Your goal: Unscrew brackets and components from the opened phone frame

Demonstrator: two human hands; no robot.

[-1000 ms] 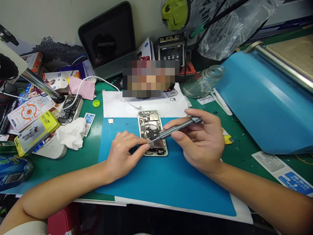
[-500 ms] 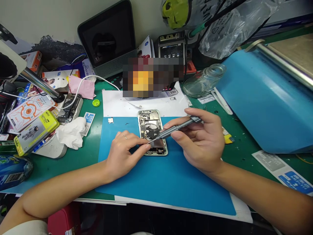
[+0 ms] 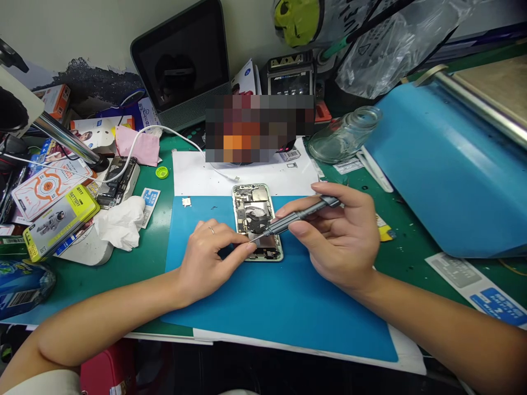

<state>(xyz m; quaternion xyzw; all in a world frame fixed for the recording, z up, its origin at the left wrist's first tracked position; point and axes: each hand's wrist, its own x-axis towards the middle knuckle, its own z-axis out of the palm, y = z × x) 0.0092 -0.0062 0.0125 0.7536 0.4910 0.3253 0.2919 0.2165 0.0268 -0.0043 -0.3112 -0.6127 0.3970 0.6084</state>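
An opened smartphone (image 3: 258, 204) lies face up on a blue mat (image 3: 284, 312), its circuit board and inner parts exposed. My right hand (image 3: 346, 236) is closed around a grey precision screwdriver (image 3: 297, 215), held at a slant with its thin tip pointing down and left. My left hand (image 3: 218, 249) pinches thumb and forefinger together at that tip, over the phone's lower left part. Whatever sits between those fingertips is too small to make out. A small metal part (image 3: 186, 202) rests on the mat left of the phone.
A white cable (image 3: 173, 131) ends just above the phone. Left stand a crumpled tissue (image 3: 121, 224), a yellow battery box (image 3: 61, 222) and another opened phone (image 3: 116, 181). A glass jar (image 3: 346, 134) lies tilted behind my right hand. A dark-screened display (image 3: 181, 60) stands at the back.
Almost nothing differs. Both hands and the screwdriver keep their place over the phone, apart from a very slight shift of the whole view.
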